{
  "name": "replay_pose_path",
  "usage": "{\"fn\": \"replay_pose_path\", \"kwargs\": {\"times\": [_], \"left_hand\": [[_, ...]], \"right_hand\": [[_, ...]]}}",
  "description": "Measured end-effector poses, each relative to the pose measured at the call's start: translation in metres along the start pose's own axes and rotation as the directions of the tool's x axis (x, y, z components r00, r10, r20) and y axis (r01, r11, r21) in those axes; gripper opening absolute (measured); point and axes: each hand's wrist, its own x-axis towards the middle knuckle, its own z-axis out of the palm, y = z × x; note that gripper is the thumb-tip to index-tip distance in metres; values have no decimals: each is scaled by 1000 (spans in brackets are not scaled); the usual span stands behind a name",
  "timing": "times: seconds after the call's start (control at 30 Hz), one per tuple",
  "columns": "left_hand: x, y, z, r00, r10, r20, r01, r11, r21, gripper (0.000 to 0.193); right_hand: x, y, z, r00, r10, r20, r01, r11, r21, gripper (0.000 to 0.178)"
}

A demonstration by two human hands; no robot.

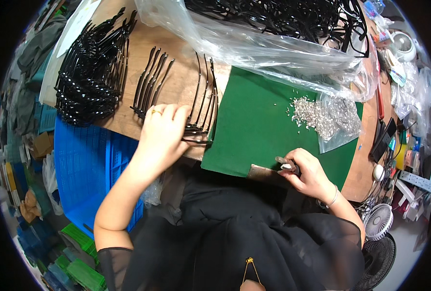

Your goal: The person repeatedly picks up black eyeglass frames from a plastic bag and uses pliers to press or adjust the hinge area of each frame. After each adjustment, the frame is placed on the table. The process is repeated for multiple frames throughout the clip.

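At bottom centre a black top [225,242] is seen; left of centre, black glasses frames [199,129] are touched by the left hand [163,127], grip unclear; a tool [287,166] is gripped by the right hand [306,170]. Tangling is best avoided.

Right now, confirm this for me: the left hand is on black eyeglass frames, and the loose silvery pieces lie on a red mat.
Not quite: the head view shows the mat is green. The loose silvery pieces do lie on it, and the left hand is on black eyeglass frames.

The left hand [163,127] partly hides black frames [196,130]; the top edge crops a heap [283,20].
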Motion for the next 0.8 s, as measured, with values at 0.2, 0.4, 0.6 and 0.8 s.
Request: {"fn": "replay_pose_path", "kwargs": {"times": [0.2,0.4,0.6,0.8], "left_hand": [[-21,-11,-8,995,69,66,-78,987,143,32],[18,-103,-52,952,111,-285,125,709,694,14],[30,-165,-49,963,-213,-163,247,469,848,16],[52,-76,-69,927,-371,61,228,682,695,39]], "right_hand": [[2,3,7,997,-66,29,66,998,2,23],[2,1,9,994,-106,32,107,994,-17,22],[-4,9,7,990,-137,20,136,990,21,21],[-2,12,-14,998,-14,-66,24,989,146,21]]}}
